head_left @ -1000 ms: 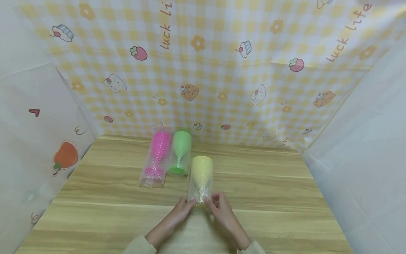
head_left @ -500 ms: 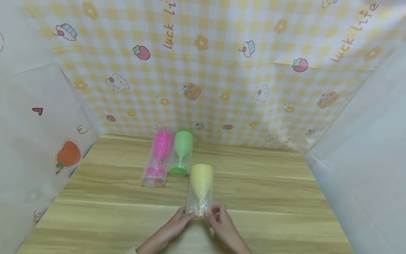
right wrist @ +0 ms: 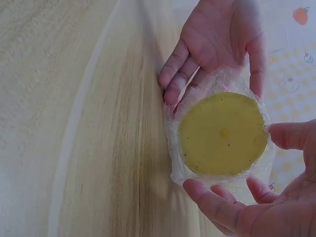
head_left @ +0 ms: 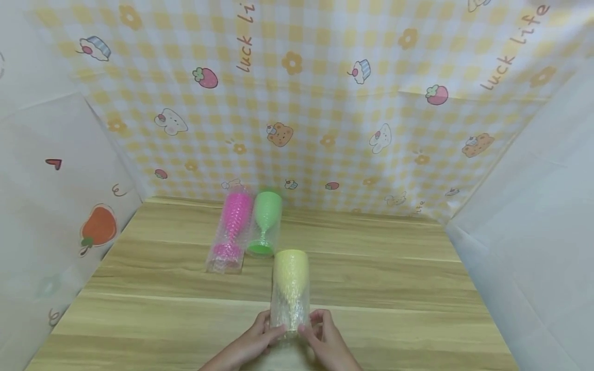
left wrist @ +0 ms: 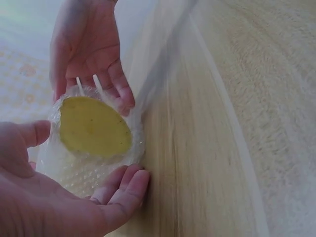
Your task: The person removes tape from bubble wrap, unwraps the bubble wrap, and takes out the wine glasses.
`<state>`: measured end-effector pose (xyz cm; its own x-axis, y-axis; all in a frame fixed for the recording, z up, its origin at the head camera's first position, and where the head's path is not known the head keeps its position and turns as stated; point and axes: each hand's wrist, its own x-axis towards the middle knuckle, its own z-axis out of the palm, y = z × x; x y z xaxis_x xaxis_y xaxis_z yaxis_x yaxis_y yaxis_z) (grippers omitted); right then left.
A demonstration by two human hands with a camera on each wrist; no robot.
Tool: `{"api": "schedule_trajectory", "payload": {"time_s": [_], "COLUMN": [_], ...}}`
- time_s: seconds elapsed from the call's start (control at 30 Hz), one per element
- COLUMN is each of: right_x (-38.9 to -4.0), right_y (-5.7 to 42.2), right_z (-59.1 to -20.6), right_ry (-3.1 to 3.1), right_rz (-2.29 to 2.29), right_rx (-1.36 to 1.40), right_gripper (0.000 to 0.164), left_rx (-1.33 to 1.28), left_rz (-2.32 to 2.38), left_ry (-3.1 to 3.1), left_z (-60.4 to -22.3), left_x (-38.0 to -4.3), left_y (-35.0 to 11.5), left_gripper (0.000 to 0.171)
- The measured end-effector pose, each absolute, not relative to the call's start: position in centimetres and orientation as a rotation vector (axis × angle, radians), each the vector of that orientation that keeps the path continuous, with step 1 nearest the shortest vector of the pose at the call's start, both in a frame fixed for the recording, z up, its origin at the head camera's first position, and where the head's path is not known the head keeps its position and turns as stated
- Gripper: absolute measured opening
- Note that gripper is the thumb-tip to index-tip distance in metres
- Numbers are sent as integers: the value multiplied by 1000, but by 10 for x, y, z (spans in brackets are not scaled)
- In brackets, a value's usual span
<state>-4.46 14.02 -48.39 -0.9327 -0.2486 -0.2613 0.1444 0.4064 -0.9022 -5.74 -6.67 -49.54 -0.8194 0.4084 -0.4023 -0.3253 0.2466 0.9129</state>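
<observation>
Well left of the yellow goblet (head_left: pixel 291 270), a white printed hanging (head_left: pixel 28 216), cut off at the edge. Beyond and left of the yellow goblet, a pink goblet (head_left: pixel 236 214) lying in bubble wrap, foot blurred by the plastic. High beyond it, lettering (head_left: pixel 246 44) on the checked backdrop (head_left: pixel 325 98), cut off above. At the yellow goblet's left side, near the foot, the left hand (head_left: pixel 255 337), gripping; most fingers hidden in the head view, forearm cut off. Just beyond the yellow goblet, slightly left, a green goblet (head_left: pixel 268 208), lying wrapped beside the pink goblet. Between the 2 hands, the yellow goblet, wrapped, foot toward the person, stem lost in glare; bowl hidden behind the foot's disc (right wrist: pixel 222 133) in the 2 wrist views. Contact with the wooden tabletop (head_left: pixel 380 273) impossible to tell. At the yellow goblet's right side, the right hand (head_left: pixel 325 340), curled round the wrap, fingers partly hidden.
</observation>
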Motion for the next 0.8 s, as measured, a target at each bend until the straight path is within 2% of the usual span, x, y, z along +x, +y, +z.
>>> {"api": "schedule_trajectory", "payload": {"time_s": [0.2, 0.37, 0.47, 0.63, 0.8], "right_x": [-49, -71, -89, -116, -127], "right_y": [142, 144, 140, 127, 113], "right_z": [-483, -474, -467, -457, -453], "right_ry": [2375, 2464, 2526, 2681, 2739], "right_rz": [-1532, -1546, -1551, -1376, -1164], "right_rx": [-133, -173, -266, -479, -500], "right_gripper": [63, 72, 68, 53, 46], "left_rx": [54, -4, -47, -122, -93], "left_rz": [1615, 1672, 1722, 1793, 1887], "left_ry": [1937, 1961, 1969, 1955, 1853], "left_z": [-492, -485, -484, -486, -491], "left_x": [-63, -82, -97, -121, -136], "left_y": [-73, -77, -76, -73, -70], "left_gripper": [87, 87, 85, 82, 73]}}
